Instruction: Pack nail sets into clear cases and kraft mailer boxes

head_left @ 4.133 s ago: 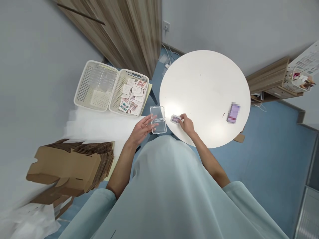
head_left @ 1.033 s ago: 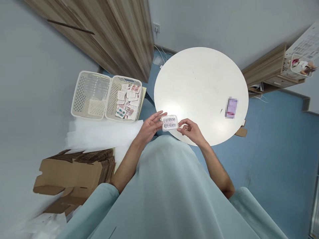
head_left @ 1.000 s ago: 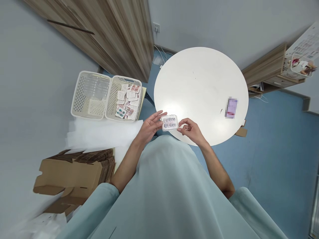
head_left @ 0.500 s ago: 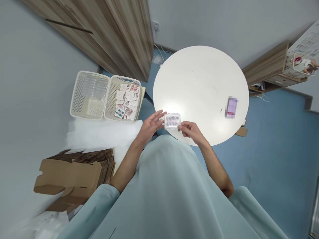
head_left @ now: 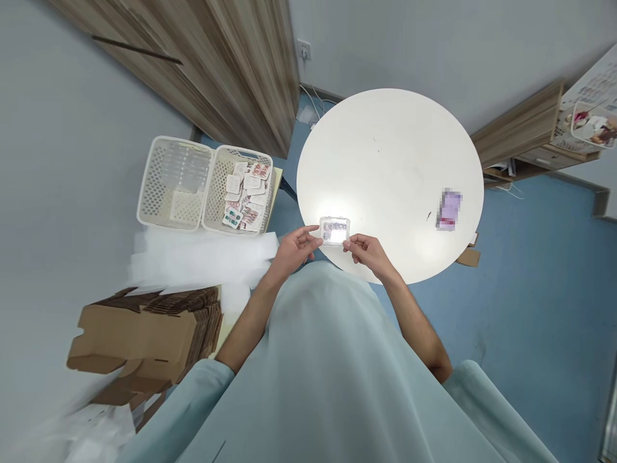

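A small clear plastic case [head_left: 334, 231] is held near the front edge of the round white table [head_left: 385, 148]. Inside it are small shiny pieces in rows that look like press-on nails, partly washed out by glare. My right hand [head_left: 369, 253] pinches the case's lower right corner between thumb and fingers. At the lower left corner, my left hand [head_left: 295, 252] grips with the thumb, its forefinger stretched along the left side. Whether the case rests on the table I cannot tell.
On the left, one white basket [head_left: 207, 193] holds clear plastic cases; its neighbour holds nail cards [head_left: 253, 183]. White sheets [head_left: 193, 260] and flattened cardboard boxes [head_left: 139, 337] lie nearer me. A blurred purple item [head_left: 450, 210] lies on the table's right side.
My left hand has come from spread fingers beside the case to gripping its lower left corner. The case has tilted slightly, and bright glare now covers part of it. My right hand keeps its hold.
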Demonstrator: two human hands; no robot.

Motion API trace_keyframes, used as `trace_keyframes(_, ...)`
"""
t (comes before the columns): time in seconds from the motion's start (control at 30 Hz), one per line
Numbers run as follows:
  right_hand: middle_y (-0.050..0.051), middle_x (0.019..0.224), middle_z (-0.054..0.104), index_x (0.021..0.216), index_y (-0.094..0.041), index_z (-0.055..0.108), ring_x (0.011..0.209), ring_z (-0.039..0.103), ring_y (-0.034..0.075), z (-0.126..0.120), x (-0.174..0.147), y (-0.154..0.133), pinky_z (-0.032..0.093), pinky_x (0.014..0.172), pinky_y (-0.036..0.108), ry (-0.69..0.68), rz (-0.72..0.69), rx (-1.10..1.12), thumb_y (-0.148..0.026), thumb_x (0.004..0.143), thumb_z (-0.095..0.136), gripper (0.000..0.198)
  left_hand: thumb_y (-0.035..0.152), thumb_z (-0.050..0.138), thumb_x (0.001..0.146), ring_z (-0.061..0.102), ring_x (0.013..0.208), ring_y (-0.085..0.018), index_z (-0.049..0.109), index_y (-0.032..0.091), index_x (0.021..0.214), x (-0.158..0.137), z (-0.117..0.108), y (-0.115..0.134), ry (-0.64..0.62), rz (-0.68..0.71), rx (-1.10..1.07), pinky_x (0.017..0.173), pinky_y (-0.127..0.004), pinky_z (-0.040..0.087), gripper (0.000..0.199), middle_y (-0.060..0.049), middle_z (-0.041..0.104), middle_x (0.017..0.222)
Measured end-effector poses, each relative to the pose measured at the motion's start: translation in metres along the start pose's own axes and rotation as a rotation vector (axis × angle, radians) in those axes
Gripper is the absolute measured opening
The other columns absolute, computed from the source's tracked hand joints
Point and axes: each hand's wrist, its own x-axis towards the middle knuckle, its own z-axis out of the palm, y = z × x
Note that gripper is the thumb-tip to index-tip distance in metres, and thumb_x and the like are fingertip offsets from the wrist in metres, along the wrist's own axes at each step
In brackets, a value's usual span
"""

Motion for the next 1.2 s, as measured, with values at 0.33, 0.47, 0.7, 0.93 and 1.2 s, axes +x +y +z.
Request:
trace_keyframes(0.33,0.005,0.09,0.075,0.089,-0.02,0.073,0.058,0.05,0.011,0.009,0.017,0.01,0.046,0.059,0.028,-0.012,-0.018,-0.005,-0.068,0.083,0.079,0.048,0.062,0.08,0.081,0.057,0.054,-0.012,0.07,0.019,0.133,0.004,-0.011,-0.005,0.046,0.008,0.024,0.05,-0.028,0.045,0.068,-0.008,0.077,0.099)
trace_keyframes(0.47,0.007,0.093,0.077,0.091,-0.019,0.073,0.056,0.052,0.011,0.014,0.033,0.018,0.045,0.056,0.027,0.023,-0.005,-0.043,-0.068,0.083,0.078,0.049,0.059,0.08,0.081,0.055,0.051,-0.011,0.07,0.018,0.131,0.017,-0.014,-0.013,0.083,0.007,0.053,0.048,-0.028,0.045,0.065,-0.009,0.077,0.1)
trace_keyframes(0.7,0.007,0.098,0.081,0.083,-0.017,0.075,0.054,0.056,0.009,0.027,0.087,0.058,0.047,0.059,0.025,0.03,0.086,-0.179,-0.042,0.091,0.07,0.026,0.048,0.077,0.085,0.06,0.053,-0.012,0.076,0.014,0.115,0.072,-0.014,-0.069,0.184,-0.058,0.121,0.054,-0.028,0.05,0.044,-0.012,0.078,0.105)
trace_keyframes(0.93,0.005,0.088,0.081,0.076,-0.017,0.076,0.052,0.058,0.009,0.043,0.116,0.097,0.051,0.069,0.025,0.124,0.19,-0.279,-0.026,0.094,0.064,0.024,0.028,0.07,0.091,0.07,0.064,-0.015,0.075,0.017,0.121,0.097,-0.007,-0.113,0.228,-0.151,0.249,0.066,-0.028,0.056,0.033,-0.01,0.08,0.112)
trace_keyframes(1.2,0.006,0.088,0.082,0.077,-0.017,0.078,0.052,0.059,0.01,0.042,0.114,0.114,0.052,0.07,0.026,0.148,0.185,-0.279,-0.034,0.095,0.064,0.028,0.028,0.07,0.092,0.074,0.074,-0.018,0.07,0.017,0.133,0.09,-0.006,-0.125,0.156,-0.084,0.278,0.076,-0.03,0.057,0.042,-0.009,0.08,0.115)
